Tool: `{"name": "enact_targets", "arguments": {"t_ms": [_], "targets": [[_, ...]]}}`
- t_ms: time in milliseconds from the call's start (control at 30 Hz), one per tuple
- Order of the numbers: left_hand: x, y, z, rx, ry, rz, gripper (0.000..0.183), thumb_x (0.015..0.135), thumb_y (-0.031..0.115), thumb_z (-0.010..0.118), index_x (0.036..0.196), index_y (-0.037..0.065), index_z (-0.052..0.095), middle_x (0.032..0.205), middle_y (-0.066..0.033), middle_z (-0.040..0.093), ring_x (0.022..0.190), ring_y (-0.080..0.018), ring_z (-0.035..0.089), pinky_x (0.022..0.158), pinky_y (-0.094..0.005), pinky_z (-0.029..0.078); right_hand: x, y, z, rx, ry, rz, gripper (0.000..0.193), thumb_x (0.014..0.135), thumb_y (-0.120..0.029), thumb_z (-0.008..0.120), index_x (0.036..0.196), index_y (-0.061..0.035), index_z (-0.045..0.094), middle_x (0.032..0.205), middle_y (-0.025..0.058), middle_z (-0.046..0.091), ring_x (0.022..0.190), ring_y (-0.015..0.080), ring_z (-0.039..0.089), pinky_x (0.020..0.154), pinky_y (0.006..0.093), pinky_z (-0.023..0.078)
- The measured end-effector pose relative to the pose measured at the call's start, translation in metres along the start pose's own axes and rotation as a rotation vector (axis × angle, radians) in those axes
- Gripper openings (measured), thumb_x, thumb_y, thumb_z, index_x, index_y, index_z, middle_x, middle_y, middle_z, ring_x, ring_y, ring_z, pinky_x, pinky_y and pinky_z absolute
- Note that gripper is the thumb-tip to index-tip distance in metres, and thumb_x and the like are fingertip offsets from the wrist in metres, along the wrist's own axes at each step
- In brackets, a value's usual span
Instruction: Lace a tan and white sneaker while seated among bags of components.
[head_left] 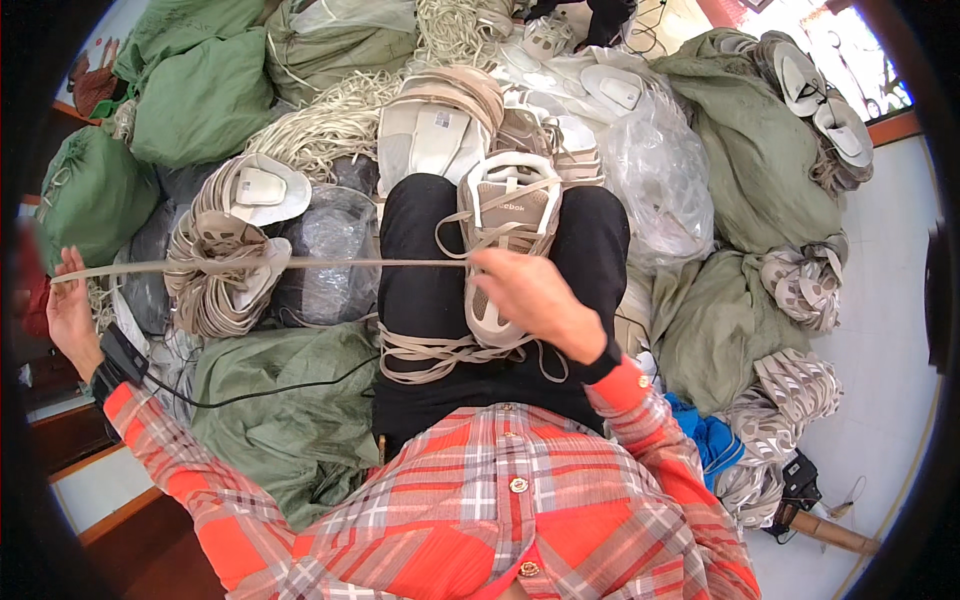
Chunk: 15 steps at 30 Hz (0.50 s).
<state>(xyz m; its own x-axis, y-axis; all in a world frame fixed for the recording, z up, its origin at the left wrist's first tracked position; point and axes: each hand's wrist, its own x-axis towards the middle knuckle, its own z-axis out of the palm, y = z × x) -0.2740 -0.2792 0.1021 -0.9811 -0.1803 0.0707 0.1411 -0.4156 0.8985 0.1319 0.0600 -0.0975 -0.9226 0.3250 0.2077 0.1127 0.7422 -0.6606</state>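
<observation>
A beige and white shoe upper rests between my knees, with laces threaded through part of it. From it a flat beige shoelace runs taut to the far left. My left hand pinches that lace near its outer end, arm stretched out. Over the lower part of the upper lies my right hand, fingers curled against it where the lace comes out. What exactly those fingers grip is hidden. Several loose laces are draped across my thighs.
Stacked shoe uppers lie just beyond my knees, and more uppers sit to the left. Bundled laces, clear plastic bags and green sacks surround me. A black cable crosses a sack at left.
</observation>
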Motion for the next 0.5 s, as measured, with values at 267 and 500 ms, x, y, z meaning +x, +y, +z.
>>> {"name": "enact_targets", "arguments": {"t_ms": [267,500], "targets": [[-0.119,-0.102,0.027,0.32,-0.656,-0.341,0.012,0.092,0.013,0.058,0.1,0.004,0.058,0.08,0.0042,0.052,0.061,0.0003,0.038,0.047,-0.0138,0.028,0.001,-0.037,0.008,0.081,-0.097,0.088,0.019,0.087,-0.012,0.054,0.105,-0.0055,0.058,0.066,0.0193,0.061,0.062,0.0369,0.063,0.056,0.0437,0.052],[-0.284,-0.205,0.049,0.633,-1.253,-0.536,0.016,0.085,0.013,0.063,0.093,-0.001,0.068,0.078,-0.0031,0.068,0.063,-0.008,0.058,0.058,-0.023,0.047,0.03,-0.022,-0.016,-0.071,-0.208,0.21,0.029,0.091,-0.009,0.049,0.12,-0.0062,0.05,0.058,0.0159,0.057,0.053,0.028,0.061,0.05,0.0381,0.048]]}}
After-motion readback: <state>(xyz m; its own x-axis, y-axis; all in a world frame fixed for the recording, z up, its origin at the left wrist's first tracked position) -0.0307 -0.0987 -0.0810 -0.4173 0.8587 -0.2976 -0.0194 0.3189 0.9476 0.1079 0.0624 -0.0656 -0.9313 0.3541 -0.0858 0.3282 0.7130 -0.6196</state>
